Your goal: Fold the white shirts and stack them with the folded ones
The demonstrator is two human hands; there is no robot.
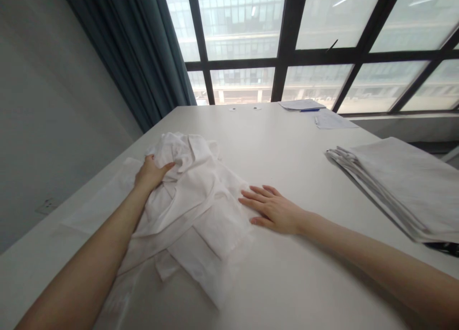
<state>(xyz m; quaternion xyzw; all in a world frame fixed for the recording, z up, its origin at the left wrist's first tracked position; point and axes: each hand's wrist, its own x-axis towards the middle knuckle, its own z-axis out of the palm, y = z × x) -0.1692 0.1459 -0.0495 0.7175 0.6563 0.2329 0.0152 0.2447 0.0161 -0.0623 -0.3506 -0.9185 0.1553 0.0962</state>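
A crumpled white cloth (201,191) lies in loose folds on the white table (287,277), left of the middle. My left hand (152,173) grips its upper left side, thumb stretched over the folds; the other fingers are partly hidden. My right hand (270,208) rests open, palm down, with its fingertips by the cloth's right edge. Under and beside the cloth, a thin, see-through white sheet (103,196) spreads to the left and towards the near edge. Whether it belongs to the cloth, I cannot tell.
A stack of folded white fabric (405,186) sits at the table's right edge. Papers (301,104) and a blue pen (309,110) lie at the far right end. Beyond the table are a dark blue curtain (143,48) and large windows (244,24); a wall (53,105) runs along the left.
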